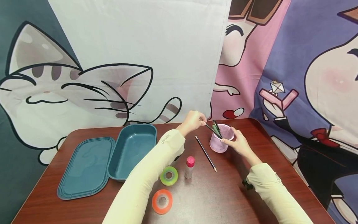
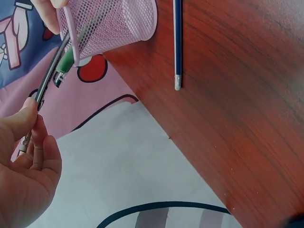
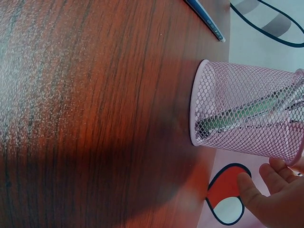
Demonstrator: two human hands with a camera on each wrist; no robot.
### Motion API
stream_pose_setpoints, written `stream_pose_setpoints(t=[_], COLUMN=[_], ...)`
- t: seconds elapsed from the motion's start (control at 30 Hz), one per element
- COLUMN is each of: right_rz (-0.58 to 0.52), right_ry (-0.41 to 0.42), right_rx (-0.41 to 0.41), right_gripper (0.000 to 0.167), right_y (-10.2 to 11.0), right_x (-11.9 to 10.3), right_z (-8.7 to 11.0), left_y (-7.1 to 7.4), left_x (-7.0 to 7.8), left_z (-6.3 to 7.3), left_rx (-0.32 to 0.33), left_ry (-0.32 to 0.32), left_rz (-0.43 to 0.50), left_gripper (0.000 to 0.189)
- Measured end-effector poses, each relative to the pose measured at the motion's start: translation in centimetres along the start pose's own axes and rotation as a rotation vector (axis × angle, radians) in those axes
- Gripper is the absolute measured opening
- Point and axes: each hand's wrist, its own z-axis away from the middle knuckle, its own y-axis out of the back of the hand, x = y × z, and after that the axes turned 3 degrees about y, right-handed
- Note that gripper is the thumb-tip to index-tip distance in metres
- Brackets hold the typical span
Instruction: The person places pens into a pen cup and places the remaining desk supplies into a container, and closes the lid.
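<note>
A pink mesh pen cup (image 1: 217, 146) stands toward the table's back right. My right hand (image 1: 240, 143) grips its rim, thumb at the near side and fingers at the right. With thumb and fingertips, my left hand (image 1: 194, 119) pinches a dark pencil (image 2: 49, 78) near its eraser end. That pencil slants over the rim, its lower part in the cup. Inside the cup, a green pen (image 2: 65, 61) and a black-clipped pen (image 1: 216, 125) lean beside it; the mesh partly veils them. Left of the cup, a dark blue pencil (image 1: 206, 154) lies on the table.
A glue stick (image 1: 189, 168) with a pink cap stands near the middle. Close by are a green tape roll (image 1: 169, 176) and an orange tape roll (image 1: 162, 201). On the left sit a teal box (image 1: 131, 149) and its lid (image 1: 86, 168). A printed cloth hangs behind the table.
</note>
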Motion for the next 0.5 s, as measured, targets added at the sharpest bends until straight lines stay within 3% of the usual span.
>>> stream_pose_setpoints(t=[0.23, 0.5], right_rz=[-0.008, -0.020], right_ry=[0.002, 0.009], right_rx=[-0.001, 0.002], right_gripper=[0.082, 0.083], right_y=[0.07, 0.06], right_x=[-0.01, -0.10], right_z=[0.08, 0.11], left_y=[-0.59, -1.05], left_x=[0.17, 0.17], left_z=[-0.22, -0.31], left_rx=[0.032, 0.070], left_ry=[-0.011, 0.015], left_rz=[0.038, 0.170], left_gripper=[0.010, 0.014])
